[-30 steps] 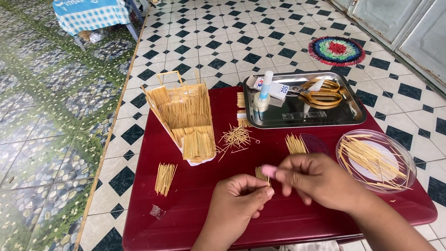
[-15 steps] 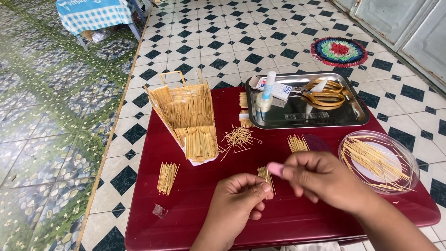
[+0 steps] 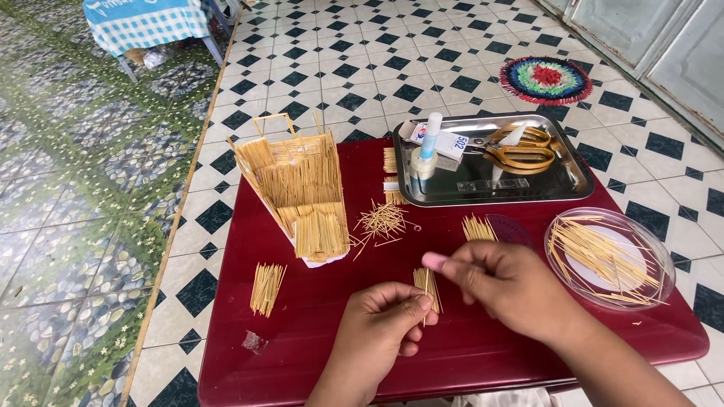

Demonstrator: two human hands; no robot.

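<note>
Head view looks down on a low dark-red desk [image 3: 317, 332] that stands on a tiled floor, and I take the steel tray [image 3: 573, 185] at its far side as my landmark. Well in front of the tray, near the person, both hands meet over the desk. The left hand [image 3: 381, 328] is closed, thumb against fingers, on a small flat bundle of short sticks [image 3: 428, 286]; it holds the bundle upright, I think so that the ends stay level. The right hand [image 3: 513, 290] is closed as well, its fingertips pinched together just beside the top of the bundle. Whether it grips a single stick there I cannot tell, because the fingers hide that place.

On the tray lie golden scissors [image 3: 520, 151], a small glue bottle [image 3: 428, 143] with a blue band and a flat box [image 3: 445, 139]; they are kept together, so they do not roll among the sticks. In front of the tray and to its right stands a clear round dish [image 3: 648, 249] full of long sticks, close to the right hand for easy reach. To the left of the tray stands a little house of sticks [image 3: 302, 188], tilted on a white base. Between the house and the tray lies a loose heap of cut sticks [image 3: 381, 222]. Another small pile [image 3: 266, 286] lies far left, in front of the house.
</note>
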